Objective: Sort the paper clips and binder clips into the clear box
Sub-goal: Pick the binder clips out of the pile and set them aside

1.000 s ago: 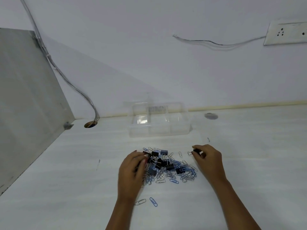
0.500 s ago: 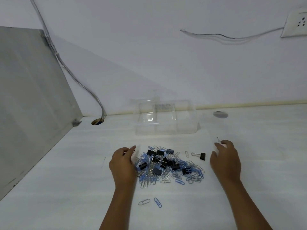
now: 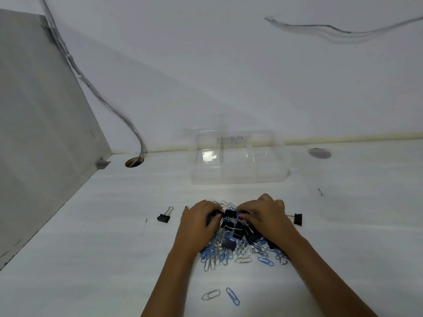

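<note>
Clip pile point(image 3: 238, 245) beneath left hand point(image 3: 199, 221) and right hand point(image 3: 266, 216), both curled, any grip indiscernible.

Mixed heap of blue, silver paper clips point(image 3: 211, 259) and black binder clips point(image 3: 229, 244) before clear box point(image 3: 238, 177), apparently empty.

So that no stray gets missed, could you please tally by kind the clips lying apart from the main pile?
Black binder clips: 2
Silver paper clips: 1
Blue paper clips: 1
Total: 4
</note>
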A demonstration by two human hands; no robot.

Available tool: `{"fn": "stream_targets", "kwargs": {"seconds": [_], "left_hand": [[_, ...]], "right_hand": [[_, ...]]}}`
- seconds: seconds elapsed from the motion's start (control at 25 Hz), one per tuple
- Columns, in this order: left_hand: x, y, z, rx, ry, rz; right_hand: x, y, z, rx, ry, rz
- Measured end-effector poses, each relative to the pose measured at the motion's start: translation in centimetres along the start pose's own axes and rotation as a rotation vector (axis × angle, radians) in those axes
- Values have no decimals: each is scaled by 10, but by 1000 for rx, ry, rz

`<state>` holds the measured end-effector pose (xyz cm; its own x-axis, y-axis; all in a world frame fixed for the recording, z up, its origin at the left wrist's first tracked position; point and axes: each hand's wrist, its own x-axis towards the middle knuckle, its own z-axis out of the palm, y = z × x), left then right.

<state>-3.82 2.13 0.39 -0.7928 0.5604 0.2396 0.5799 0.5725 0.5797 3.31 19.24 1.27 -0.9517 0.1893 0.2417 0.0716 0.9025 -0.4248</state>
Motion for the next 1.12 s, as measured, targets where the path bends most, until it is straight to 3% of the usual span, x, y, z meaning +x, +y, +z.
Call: {"fn": "stream_targets", "kwargs": {"seconds": [0.2, 0.32, 0.44, 0.52, 0.6, 0.68, 0.84, 0.88, 0.96, 1.04, 1.12], "left_hand": [[-7, 3, -5, -196, 143, -12], [-7, 8, -14, -401, 198, -80], [-8, 8, -16, -550, 263, -150], [-9, 9, -16, -643, 317, -224], [-9, 10, -18, -683, 338, -277], [-8, 10, -19, -735, 313, -299], [-7, 17, -23, -894, 283, -269], [-7, 18, -23, -924, 305, -263], [-6, 19, -25, -999, 378, -282], [-4, 15, -29, -1137, 437, -323], [-3, 8, -31, -1052, 478, -304]], "right_hand": [[-11, 3, -13, 516, 225, 40], [-13, 3, -31, 894, 318, 211], [-17, 1, -36, 1470, 300, 431], [-19, -1, -36, 1686, 234, 586], [-19, -5, -34, 1664, 179, 641], [-22, -11, -32, 1496, 139, 581], [-33, -19, -24, 481, 34, 142], [-34, -20, -19, 328, -32, 68], [-35, -25, -16, 285, -53, 18], [-34, -25, -19, 396, 57, 25], [-31, -22, -28, 536, 142, 118]]}}
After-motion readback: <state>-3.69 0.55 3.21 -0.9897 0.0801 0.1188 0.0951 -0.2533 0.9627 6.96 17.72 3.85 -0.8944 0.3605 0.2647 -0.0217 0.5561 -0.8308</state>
